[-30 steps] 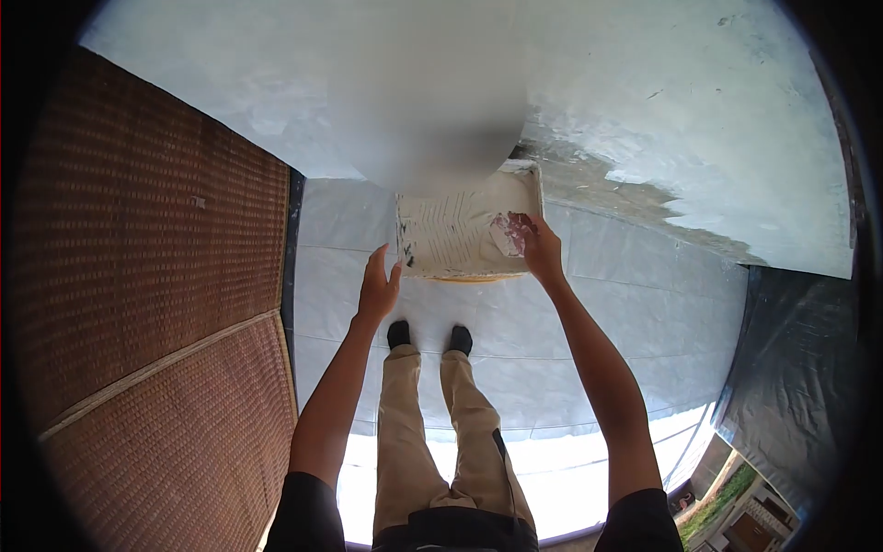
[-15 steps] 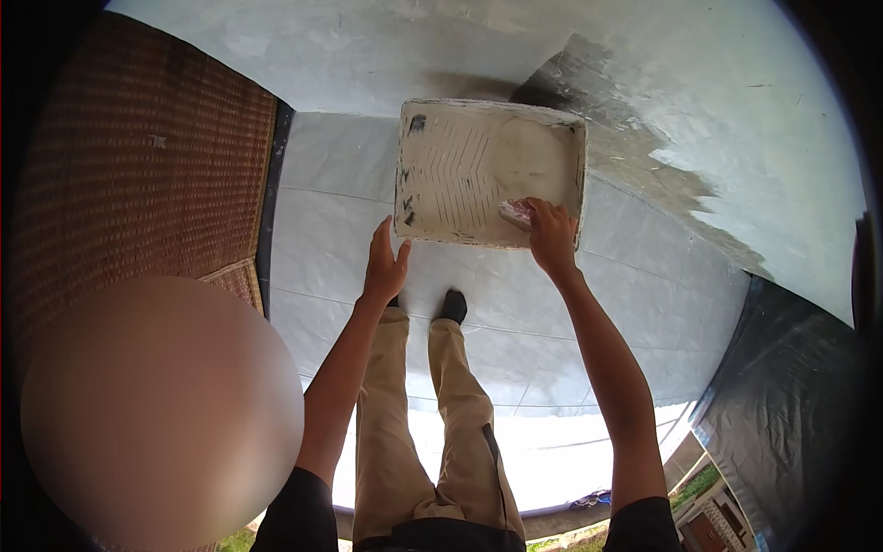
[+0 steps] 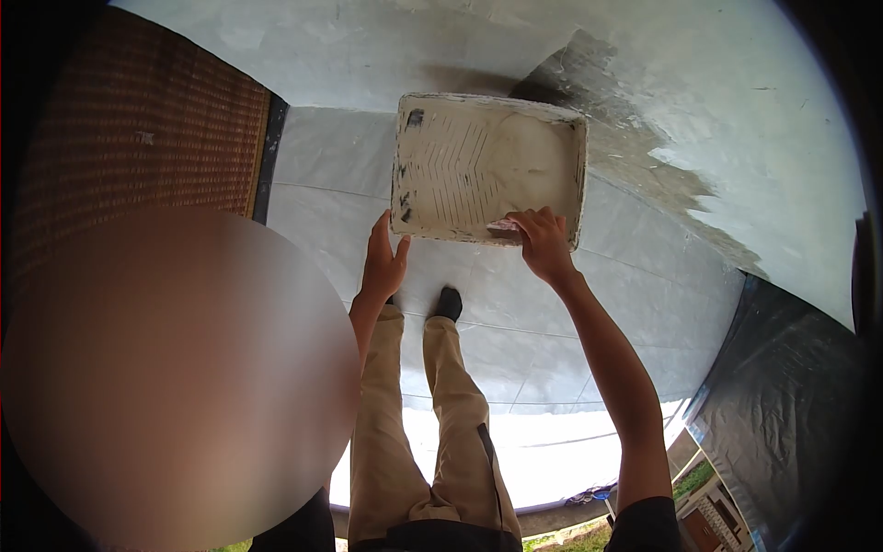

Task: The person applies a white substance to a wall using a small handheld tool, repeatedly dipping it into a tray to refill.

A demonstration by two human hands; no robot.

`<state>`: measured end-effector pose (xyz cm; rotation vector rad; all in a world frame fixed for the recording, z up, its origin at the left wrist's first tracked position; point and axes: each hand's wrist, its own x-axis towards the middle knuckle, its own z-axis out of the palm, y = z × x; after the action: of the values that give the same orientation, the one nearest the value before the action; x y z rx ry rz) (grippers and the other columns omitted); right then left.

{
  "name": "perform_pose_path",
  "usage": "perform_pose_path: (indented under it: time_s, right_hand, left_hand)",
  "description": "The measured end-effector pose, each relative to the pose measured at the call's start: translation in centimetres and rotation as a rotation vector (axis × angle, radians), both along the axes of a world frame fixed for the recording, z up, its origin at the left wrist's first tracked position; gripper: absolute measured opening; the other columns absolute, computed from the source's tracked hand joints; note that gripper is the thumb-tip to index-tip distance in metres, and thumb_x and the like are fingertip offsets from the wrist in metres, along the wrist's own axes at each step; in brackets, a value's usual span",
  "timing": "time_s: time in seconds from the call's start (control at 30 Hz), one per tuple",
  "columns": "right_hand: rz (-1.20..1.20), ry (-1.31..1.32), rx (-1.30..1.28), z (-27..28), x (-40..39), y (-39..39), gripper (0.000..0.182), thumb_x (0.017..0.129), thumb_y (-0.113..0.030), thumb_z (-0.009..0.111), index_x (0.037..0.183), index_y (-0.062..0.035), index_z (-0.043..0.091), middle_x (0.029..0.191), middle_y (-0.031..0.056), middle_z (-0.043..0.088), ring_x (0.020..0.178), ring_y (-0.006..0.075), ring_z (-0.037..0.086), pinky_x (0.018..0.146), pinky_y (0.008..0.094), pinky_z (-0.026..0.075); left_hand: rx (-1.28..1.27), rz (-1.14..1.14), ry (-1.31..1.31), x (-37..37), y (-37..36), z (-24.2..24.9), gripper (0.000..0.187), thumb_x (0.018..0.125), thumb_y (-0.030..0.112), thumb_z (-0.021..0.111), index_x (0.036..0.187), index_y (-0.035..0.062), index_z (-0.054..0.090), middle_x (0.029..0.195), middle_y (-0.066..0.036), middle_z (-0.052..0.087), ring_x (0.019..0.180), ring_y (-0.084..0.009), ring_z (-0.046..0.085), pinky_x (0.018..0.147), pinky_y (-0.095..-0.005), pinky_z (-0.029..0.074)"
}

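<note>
A wide paint tray, coated in off-white paint with a ribbed left half, is in front of me at hand height. My left hand grips its near left corner, fingers along the left side and thumb by the front edge. At the front rim, right of the middle, my right hand is closed on a small paint-smeared, pinkish-white tool. Its kind is not clear, as my fingers cover most of it. Pale wet paint lies in the tray's right half. What supports the tray from below is hidden.
Behind the tray rises a pale wall with a bare grey-brown patch. A woven panel stands at the left, and a dark sheet hangs at the right. My feet are on grey floor sheeting. A blurred round area covers the lower left.
My right hand has drawn the small tool toward me and slightly left, from inside the tray to its front rim. My left hand has stayed at the corner. The view has shifted slightly.
</note>
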<state>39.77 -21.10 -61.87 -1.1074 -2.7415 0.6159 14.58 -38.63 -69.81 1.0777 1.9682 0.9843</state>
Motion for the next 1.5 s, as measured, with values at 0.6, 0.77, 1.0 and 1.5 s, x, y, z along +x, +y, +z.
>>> perform_pose_path:
  time_s: [0.6, 0.77, 1.0, 1.5]
  right_hand:
    - [0.112, -0.203, -0.169, 0.0, -2.4, 3.6, 0.025, 0.094, -0.012, 0.060, 0.116, -0.0194, 0.069, 0.112, -0.0007, 0.072, 0.103, 0.0208, 0.058, 0.090, 0.0417, 0.037]
    - [0.121, -0.265, -0.179, 0.1, -1.6, 4.7, 0.026, 0.096, -0.012, 0.057, 0.118, -0.0192, 0.069, 0.114, -0.0003, 0.071, 0.106, 0.0223, 0.057, 0.092, 0.0416, 0.038]
    - [0.100, -0.251, -0.263, 0.2, -0.7, 5.8, 0.027, 0.096, -0.011, 0.055, 0.119, -0.0168, 0.069, 0.114, 0.0037, 0.071, 0.109, 0.0265, 0.058, 0.095, 0.0439, 0.041]
    - [-0.045, -0.135, -0.422, 0.2, -0.7, 7.0, 0.025, 0.093, -0.002, 0.052, 0.112, -0.0043, 0.070, 0.105, 0.0166, 0.072, 0.096, 0.0338, 0.068, 0.087, 0.0426, 0.054]
  left_hand:
    - [-0.057, 0.008, -0.013, -0.4, -1.5, -0.2, 0.062, 0.099, 0.021, 0.056, 0.151, 0.0009, 0.030, 0.150, -0.022, 0.040, 0.139, -0.0371, 0.039, 0.115, -0.0442, 0.032]
    - [-0.061, 0.004, -0.004, -0.3, -1.8, -0.5, 0.062, 0.099, 0.022, 0.056, 0.151, 0.0007, 0.030, 0.149, -0.022, 0.041, 0.138, -0.0373, 0.040, 0.115, -0.0443, 0.032]
    - [-0.063, -0.003, -0.006, -0.1, -2.1, -0.7, 0.061, 0.099, 0.022, 0.056, 0.150, 0.0002, 0.031, 0.148, -0.023, 0.042, 0.137, -0.0376, 0.041, 0.114, -0.0447, 0.033]
    - [-0.054, -0.001, -0.024, -0.4, -2.5, -0.1, 0.059, 0.099, 0.023, 0.055, 0.149, 0.0005, 0.033, 0.148, -0.022, 0.042, 0.137, -0.0372, 0.040, 0.115, -0.0439, 0.032]
